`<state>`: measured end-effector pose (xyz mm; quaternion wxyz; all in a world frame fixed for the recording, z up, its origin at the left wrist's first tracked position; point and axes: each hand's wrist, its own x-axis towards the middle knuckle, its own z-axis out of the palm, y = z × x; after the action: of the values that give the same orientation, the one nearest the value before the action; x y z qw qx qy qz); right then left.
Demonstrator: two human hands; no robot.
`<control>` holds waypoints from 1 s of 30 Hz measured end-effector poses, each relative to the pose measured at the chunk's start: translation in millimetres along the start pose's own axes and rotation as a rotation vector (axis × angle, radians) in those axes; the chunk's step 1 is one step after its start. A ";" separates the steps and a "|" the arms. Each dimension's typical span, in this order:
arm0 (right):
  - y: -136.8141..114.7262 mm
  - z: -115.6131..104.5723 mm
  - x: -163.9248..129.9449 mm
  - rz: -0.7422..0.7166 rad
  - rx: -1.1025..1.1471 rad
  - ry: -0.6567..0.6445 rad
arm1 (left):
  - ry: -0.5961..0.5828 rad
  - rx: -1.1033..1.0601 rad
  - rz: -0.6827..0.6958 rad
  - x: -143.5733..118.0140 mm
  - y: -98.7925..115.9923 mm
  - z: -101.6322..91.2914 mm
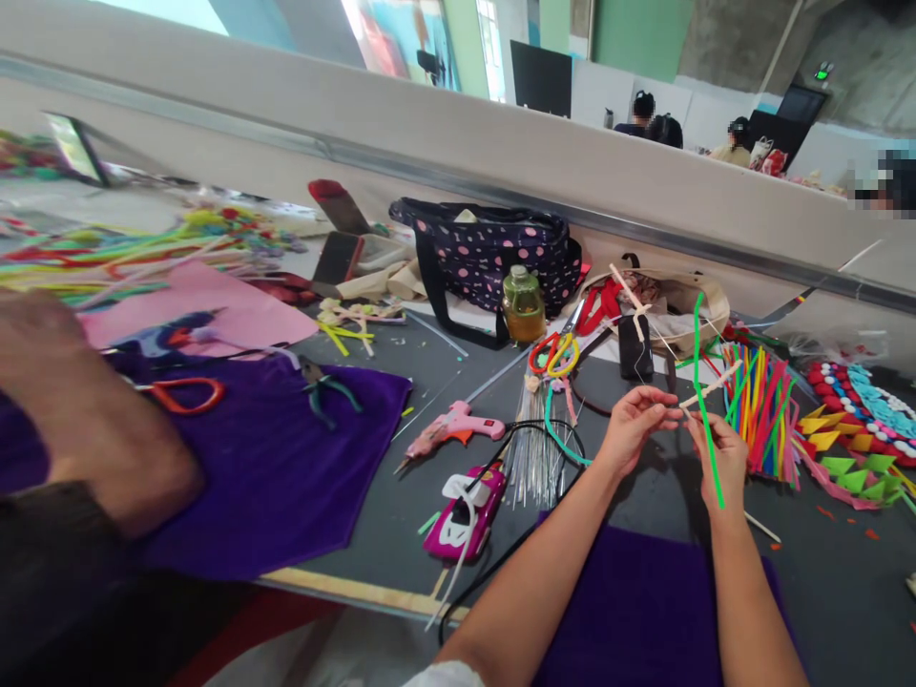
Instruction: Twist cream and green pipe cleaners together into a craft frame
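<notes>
My left hand (634,425) and my right hand (719,458) are raised together over the grey table (844,582). Between their fingers is a thin stick wrapped in pale pipe cleaner (710,386); a bright green pipe cleaner (703,401) runs upright through my right hand. A bundle of coloured pipe cleaners (762,405) lies just beyond my right hand. A purple cloth (644,611) lies under my forearms.
A pink glue gun (450,427), a pink tape dispenser (465,510), a black cable, scissors (554,353), a jar (523,303) and a dotted bag (493,258) are ahead. At left, another person's arm (78,410) rests on a purple cloth (286,458) with pliers (325,386).
</notes>
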<state>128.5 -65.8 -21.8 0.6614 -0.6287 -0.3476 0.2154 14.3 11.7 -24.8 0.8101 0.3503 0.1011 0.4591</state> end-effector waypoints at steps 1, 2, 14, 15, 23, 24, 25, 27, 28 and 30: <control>-0.5 0.7 0.0 0.006 0.018 -0.006 | -0.002 0.003 -0.011 0.0 -0.2 -0.1; -0.9 1.3 0.0 0.006 0.032 -0.012 | -0.003 0.006 -0.024 -0.1 -0.5 0.0; 1.9 0.7 -0.2 0.047 0.045 -0.081 | 0.049 0.059 -0.052 -0.1 0.4 0.9; 2.0 0.6 -0.1 0.050 0.046 -0.087 | 0.049 0.061 -0.050 -0.2 0.4 0.8; -0.8 1.2 -0.6 0.006 0.002 -0.092 | 0.033 0.057 -0.051 -0.6 -0.2 0.5; -1.7 1.2 -0.9 -0.001 -0.004 -0.095 | 0.030 0.058 -0.051 -0.6 0.0 0.6; -2.6 1.1 -1.2 -0.007 -0.010 -0.095 | 0.027 0.060 -0.052 -0.7 0.1 0.8; -4.4 1.1 -1.9 -0.011 -0.022 -0.086 | 0.019 0.067 -0.058 -0.8 0.5 1.0; -5.2 1.1 -2.2 -0.008 -0.027 -0.081 | 0.015 0.069 -0.059 -0.8 0.5 1.1; -6.3 1.3 -2.6 0.007 -0.034 -0.074 | 0.005 0.070 -0.059 -0.8 0.3 0.9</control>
<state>124.9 -67.5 -16.2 0.6364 -0.6327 -0.3734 0.2349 14.1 10.7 -24.1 0.8104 0.3740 0.1293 0.4321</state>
